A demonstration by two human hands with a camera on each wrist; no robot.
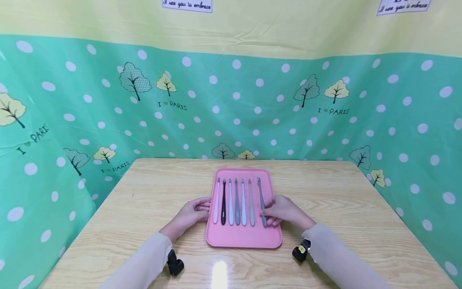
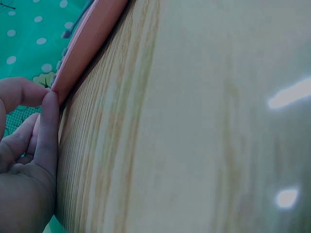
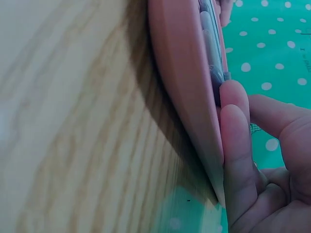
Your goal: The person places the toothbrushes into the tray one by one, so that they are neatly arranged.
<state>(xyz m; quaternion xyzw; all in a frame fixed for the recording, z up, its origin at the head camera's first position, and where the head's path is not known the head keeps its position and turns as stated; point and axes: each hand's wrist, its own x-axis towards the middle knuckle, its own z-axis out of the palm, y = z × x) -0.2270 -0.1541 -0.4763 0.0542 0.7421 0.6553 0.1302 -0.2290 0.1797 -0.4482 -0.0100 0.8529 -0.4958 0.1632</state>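
Observation:
A pink tray [image 1: 242,239] lies on the table with several toothbrushes side by side in it, heads toward the far end. Most are pale blue, grey or pinkish; one toothbrush is black [image 1: 223,204]. At the tray's left rim is my left hand [image 1: 193,210], its thumb and a finger meeting at the edge in the left wrist view. My right hand [image 1: 284,210] reaches over the right rim and pinches the lower handle of the rightmost toothbrush, a dark blue-grey one [image 1: 261,196]. That toothbrush tilts slightly and stands a little apart from the row.
The light wooden table [image 1: 162,176] extends on both sides of the tray. Behind and beside it hangs a green and yellow curtain [image 1: 252,104] with dots and trees. Small black devices are strapped at the left wrist [image 1: 175,264] and the right wrist [image 1: 300,253].

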